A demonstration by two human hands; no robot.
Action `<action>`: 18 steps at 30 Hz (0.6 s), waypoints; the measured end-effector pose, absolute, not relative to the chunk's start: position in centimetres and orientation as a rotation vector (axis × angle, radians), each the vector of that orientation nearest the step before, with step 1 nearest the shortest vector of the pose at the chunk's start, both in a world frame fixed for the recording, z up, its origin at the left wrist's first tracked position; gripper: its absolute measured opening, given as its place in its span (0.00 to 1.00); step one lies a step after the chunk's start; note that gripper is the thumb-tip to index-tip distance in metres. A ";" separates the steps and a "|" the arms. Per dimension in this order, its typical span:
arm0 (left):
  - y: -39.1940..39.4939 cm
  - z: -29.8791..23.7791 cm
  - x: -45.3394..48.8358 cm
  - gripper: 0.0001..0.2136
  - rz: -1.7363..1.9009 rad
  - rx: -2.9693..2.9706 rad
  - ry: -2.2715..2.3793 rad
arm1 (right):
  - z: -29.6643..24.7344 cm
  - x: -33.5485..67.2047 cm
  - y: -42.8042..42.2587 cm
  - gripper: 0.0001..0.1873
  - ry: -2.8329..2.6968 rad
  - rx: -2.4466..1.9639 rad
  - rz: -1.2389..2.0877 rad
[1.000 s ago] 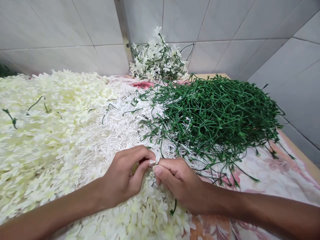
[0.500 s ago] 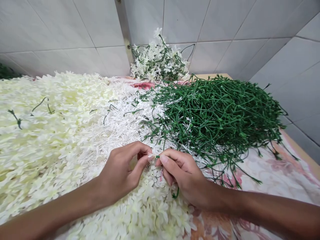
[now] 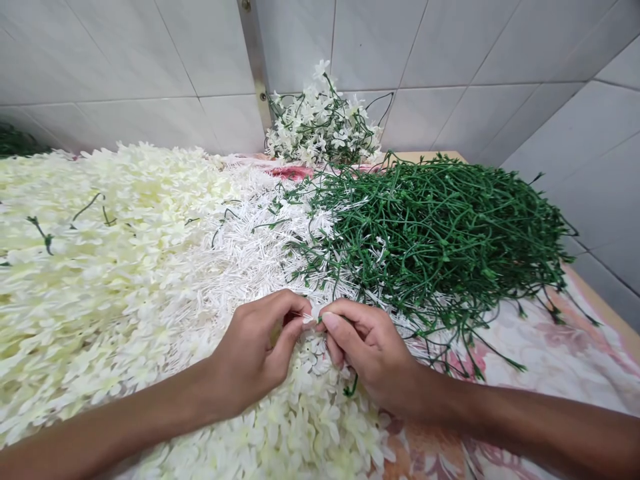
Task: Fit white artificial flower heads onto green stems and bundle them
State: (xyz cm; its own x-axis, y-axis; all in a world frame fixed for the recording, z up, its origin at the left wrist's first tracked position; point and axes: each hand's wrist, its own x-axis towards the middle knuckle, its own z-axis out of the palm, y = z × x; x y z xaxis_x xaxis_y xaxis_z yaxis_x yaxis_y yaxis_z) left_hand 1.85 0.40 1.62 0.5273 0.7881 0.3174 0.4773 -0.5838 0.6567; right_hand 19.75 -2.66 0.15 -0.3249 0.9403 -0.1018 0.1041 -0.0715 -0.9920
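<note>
Tile wall behind; floral cloth below. Cream flower strands fill lower left, green stem heap right, white sprigs at wall. Left hand and right hand meet bottom centre, fingers almost closed, pinching a thin stem at the tips: a fine grip suits it.

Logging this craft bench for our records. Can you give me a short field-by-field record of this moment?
Left hand: touching fine white plastic strands
Right hand: meeting the left hand at those strands
Under hands: heaped cream artificial blossoms
Right of hands: tangled mound of thin green plastic stems
Behind: white-flowered sprigs with green stems, against white ceramic wall tiles
Beneath: pink floral-print cloth
</note>
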 end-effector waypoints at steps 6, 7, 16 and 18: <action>1.0 1.7 1.9 0.05 0.753 2.150 1.023 | -0.2 19.7 -2.7 0.20 -1.403 -1.144 1.509; 1.1 1.7 1.9 0.05 0.746 2.143 1.022 | -0.3 19.6 -2.7 0.19 -1.380 -1.138 1.540; 1.5 1.5 1.6 0.05 0.658 2.055 0.976 | -0.4 19.8 -2.6 0.17 -1.301 -1.060 1.660; 1.5 1.5 1.5 0.05 0.648 2.038 0.976 | -0.3 19.9 -2.6 0.16 -1.313 -1.050 1.668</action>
